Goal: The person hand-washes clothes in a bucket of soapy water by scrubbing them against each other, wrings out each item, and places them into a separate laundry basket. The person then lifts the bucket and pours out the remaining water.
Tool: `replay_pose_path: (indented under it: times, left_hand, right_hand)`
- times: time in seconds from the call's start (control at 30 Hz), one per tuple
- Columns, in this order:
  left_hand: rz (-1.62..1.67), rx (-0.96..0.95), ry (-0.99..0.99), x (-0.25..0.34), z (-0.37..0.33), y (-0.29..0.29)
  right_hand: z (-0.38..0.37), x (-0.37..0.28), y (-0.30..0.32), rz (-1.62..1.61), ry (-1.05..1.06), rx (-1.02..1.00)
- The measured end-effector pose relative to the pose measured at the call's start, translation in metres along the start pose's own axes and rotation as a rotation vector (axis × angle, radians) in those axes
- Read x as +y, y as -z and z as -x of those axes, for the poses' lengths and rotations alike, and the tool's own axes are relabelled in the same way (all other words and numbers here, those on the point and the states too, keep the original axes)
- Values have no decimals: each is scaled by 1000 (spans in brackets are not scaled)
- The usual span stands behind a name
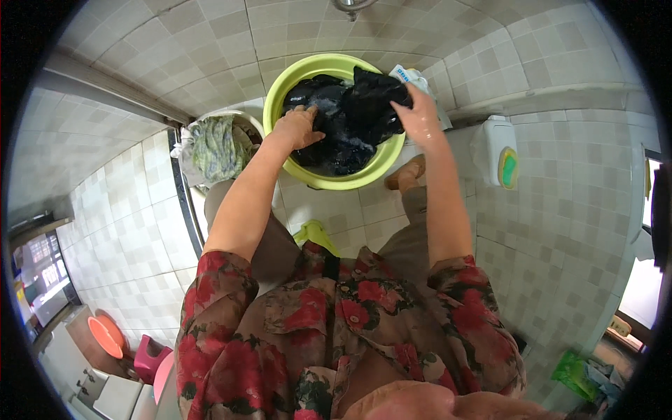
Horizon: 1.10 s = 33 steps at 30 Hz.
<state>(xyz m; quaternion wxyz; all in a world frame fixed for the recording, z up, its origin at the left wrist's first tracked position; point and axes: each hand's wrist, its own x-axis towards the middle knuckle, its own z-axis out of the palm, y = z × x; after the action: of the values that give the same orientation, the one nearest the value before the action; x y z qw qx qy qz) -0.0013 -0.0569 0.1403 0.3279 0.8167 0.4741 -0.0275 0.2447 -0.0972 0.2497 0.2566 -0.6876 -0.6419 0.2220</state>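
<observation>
A yellow-green basin (344,183) stands on the floor in front of me, filled with dark wet clothes and some water. My left hand (297,129) lies on the clothes at the basin's left side, its fingers spread and holding nothing. At the right rim my right hand (421,119) grips a bunched black garment (378,105) between thumb and fingers. Part of this garment is raised above the rest of the load. Its lower part merges with the other dark cloth, so I cannot tell where it ends.
Left of the basin, a pale bucket (250,120) holds green patterned cloth (218,147). A white and blue package (413,74) sits behind the right rim. A white bottle with a green label (500,154) stands farther right. Something yellow-green (315,234) lies between my legs.
</observation>
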Motion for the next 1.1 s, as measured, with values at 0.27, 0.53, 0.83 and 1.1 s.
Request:
replay_pose_path:
  times: [0.27,0.53,0.83,1.1]
  left_hand:
    - [244,301,-113,20,-7,-10]
    - [584,570,-368,32,-50,-35]
    - [770,227,225,19,-37,-66]
    - [673,660,287,30,-31,-46]
  right_hand:
    - [14,-109,86,-376,76,185]
    - [25,-140,105,-795,198,293]
    - [-16,-25,15,-485,-12,117]
    - [4,75,-98,337,-220,-427]
